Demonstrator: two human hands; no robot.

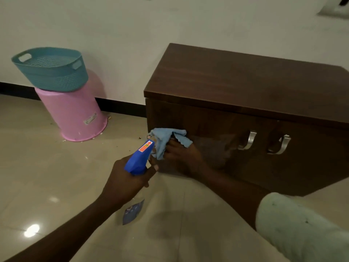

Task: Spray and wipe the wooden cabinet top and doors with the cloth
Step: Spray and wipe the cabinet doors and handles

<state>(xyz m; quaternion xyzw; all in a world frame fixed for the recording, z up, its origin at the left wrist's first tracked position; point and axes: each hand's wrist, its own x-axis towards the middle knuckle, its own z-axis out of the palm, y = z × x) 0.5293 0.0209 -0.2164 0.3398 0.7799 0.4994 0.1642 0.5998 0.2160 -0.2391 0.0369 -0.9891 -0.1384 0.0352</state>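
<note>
Low on the cabinet (245, 82) front, near its left edge, the right hand (182, 153) grips a bunched light-blue cloth (166, 138) against the wood. Just left of the cabinet, the left hand (128, 178) curls round a blue spray bottle (138, 159). Farther left, a teal basket (52, 76) sits on an upturned pink bucket (75, 114).

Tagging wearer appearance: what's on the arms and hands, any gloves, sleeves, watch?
No gloves: the left hand and right hand are bare, with no watch or rings visible. The left forearm is uncovered in frame. The right arm has a pale green sleeve with a few dark specks, and its forearm is bare.
</note>
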